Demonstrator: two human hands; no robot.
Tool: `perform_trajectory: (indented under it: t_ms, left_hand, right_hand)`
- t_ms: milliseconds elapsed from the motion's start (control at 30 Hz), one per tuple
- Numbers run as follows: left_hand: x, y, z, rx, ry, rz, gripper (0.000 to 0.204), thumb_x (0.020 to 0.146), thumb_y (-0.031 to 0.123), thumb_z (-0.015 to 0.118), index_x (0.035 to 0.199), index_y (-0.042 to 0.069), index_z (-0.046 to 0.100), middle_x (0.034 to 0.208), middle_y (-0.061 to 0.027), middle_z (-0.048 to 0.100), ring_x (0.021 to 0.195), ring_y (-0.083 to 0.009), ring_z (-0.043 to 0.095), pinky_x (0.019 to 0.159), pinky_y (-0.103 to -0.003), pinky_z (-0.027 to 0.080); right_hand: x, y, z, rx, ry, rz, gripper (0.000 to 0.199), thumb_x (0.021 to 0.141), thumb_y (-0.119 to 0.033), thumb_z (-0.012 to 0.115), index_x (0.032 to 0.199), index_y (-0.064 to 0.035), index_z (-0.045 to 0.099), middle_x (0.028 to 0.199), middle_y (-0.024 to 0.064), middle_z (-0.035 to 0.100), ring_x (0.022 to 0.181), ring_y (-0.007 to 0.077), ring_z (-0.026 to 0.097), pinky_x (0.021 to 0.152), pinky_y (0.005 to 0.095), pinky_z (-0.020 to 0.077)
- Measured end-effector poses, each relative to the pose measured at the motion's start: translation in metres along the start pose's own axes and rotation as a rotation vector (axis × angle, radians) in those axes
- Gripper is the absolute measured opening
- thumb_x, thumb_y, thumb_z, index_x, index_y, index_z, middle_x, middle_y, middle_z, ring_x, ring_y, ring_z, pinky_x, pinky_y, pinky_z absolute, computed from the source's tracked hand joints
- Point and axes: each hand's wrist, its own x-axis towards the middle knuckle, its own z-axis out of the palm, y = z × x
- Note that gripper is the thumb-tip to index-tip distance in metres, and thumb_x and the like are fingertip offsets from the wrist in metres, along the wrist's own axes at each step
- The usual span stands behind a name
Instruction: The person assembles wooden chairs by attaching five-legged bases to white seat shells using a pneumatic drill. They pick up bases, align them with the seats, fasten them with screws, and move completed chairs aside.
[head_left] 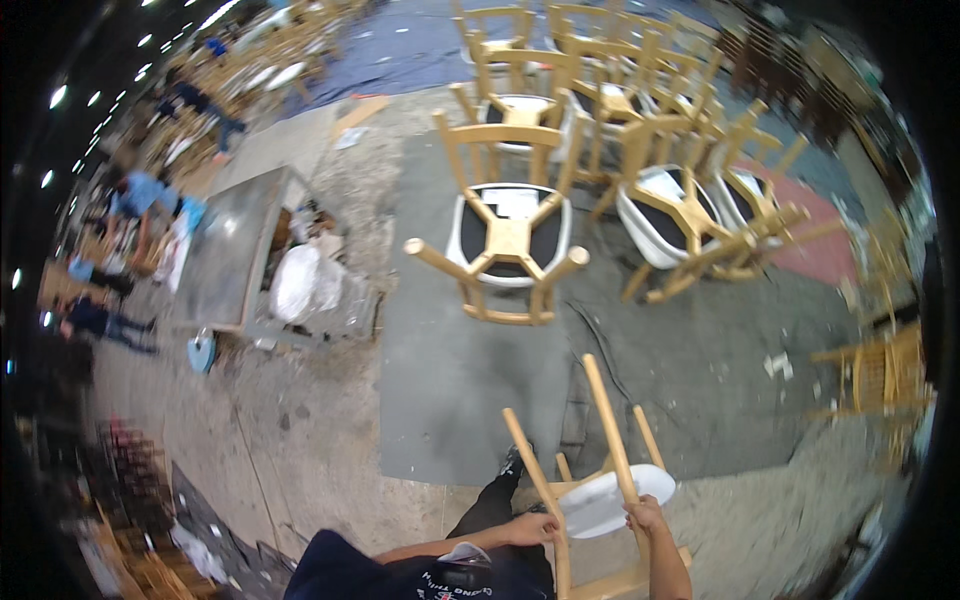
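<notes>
In the right hand (647, 514) tilts a white-seated, pale-wood chair (598, 502).

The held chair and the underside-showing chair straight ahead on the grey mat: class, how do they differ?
The left hand and right hand are on the held chair; no hand touches the mat chair.
The held chair shows a plain white seat surface; the mat chair shows black inside a white rim.
Both have pale wooden frames.

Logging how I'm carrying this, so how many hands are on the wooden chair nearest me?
2. Your left hand is at the left-side leg of the wooden chair; your right hand is at the leg farther right. Both are visible.
</notes>
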Motion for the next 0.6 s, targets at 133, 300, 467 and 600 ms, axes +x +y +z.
perform_trajectory:
  t_ms: [133, 300, 467, 600]
  left_hand:
    - [0.032, 0.032, 0.033, 0.158, -0.012, 0.316, 0.087, 0.088, 0.053, 0.08, 0.148, -0.001, 0.049, 0.146, -0.0243, 0.053, 0.137, -0.0401, 0.052, 0.114, -0.048, 0.044]
    - [0.085, 0.091, 0.076, 0.47, 0.131, 0.428, 0.117, 0.077, 0.049, 0.088, 0.163, 0.0, 0.026, 0.155, -0.0273, 0.045, 0.147, -0.0437, 0.041, 0.118, -0.054, 0.038]
    - [0.114, 0.116, 0.082, 0.539, 0.168, 0.09, 0.126, 0.074, 0.041, 0.089, 0.166, -0.001, 0.014, 0.152, -0.0293, 0.045, 0.144, -0.0447, 0.044, 0.113, -0.059, 0.04]
    - [0.115, 0.113, 0.076, 0.354, 0.332, 0.166, 0.122, 0.071, 0.028, 0.082, 0.168, 0.004, 0.012, 0.143, -0.031, 0.053, 0.139, -0.0448, 0.05, 0.109, -0.059, 0.045]
  right_hand:
    - [0.02, -0.05, -0.052, -0.339, 0.185, -0.111, 0.027, 0.095, -0.021, 0.073, 0.108, 0.0033, 0.073, 0.087, 0.0182, 0.074, 0.064, 0.0252, 0.072, 0.059, 0.0424, 0.0597]
    - [0.055, -0.132, -0.107, -0.947, 0.399, -0.231, 0.037, 0.094, -0.03, 0.065, 0.121, -0.0065, 0.075, 0.11, 0.0207, 0.078, 0.098, 0.038, 0.076, 0.094, 0.0491, 0.0584]
    - [0.052, -0.173, -0.102, -0.947, 0.465, -0.326, 0.034, 0.092, -0.027, 0.064, 0.12, -0.0161, 0.078, 0.115, 0.0204, 0.077, 0.113, 0.0388, 0.073, 0.099, 0.0503, 0.0565]
    - [0.024, -0.174, -0.098, -0.777, 0.459, -0.606, 0.033, 0.091, -0.019, 0.068, 0.122, -0.0099, 0.075, 0.115, 0.0202, 0.077, 0.107, 0.0374, 0.074, 0.097, 0.0471, 0.0567]
